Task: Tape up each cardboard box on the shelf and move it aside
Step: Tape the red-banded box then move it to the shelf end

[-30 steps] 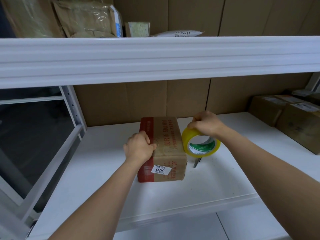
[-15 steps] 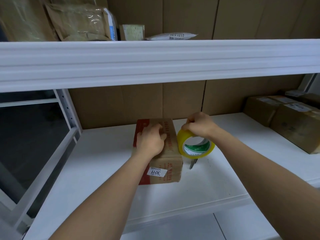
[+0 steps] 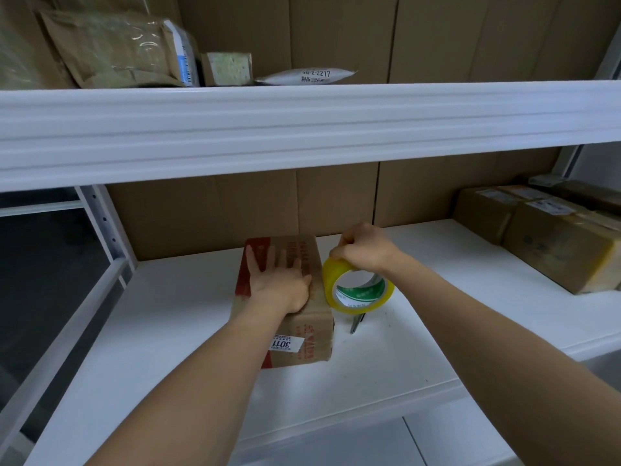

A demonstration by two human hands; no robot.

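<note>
The left hand (image 3: 281, 283) lies flat with straight fingers on the brown cardboard box (image 3: 288, 304), hiding part of its top. The box lies on the white shelf (image 3: 174, 331), its long axis pointing toward the back. The right hand (image 3: 364, 248) grips the yellow tape roll (image 3: 356, 290) just beside the box, and a thin object under the roll is hard to identify.

white shelf board (image 3: 174, 331), cardboard-backed. lying directly on it: one cardboard box (image 3: 304, 326) at centre, a dark pen-like item (image 3: 356, 326) just right of it, taped boxes (image 3: 544, 237) grouped at far right, well apart.
</note>
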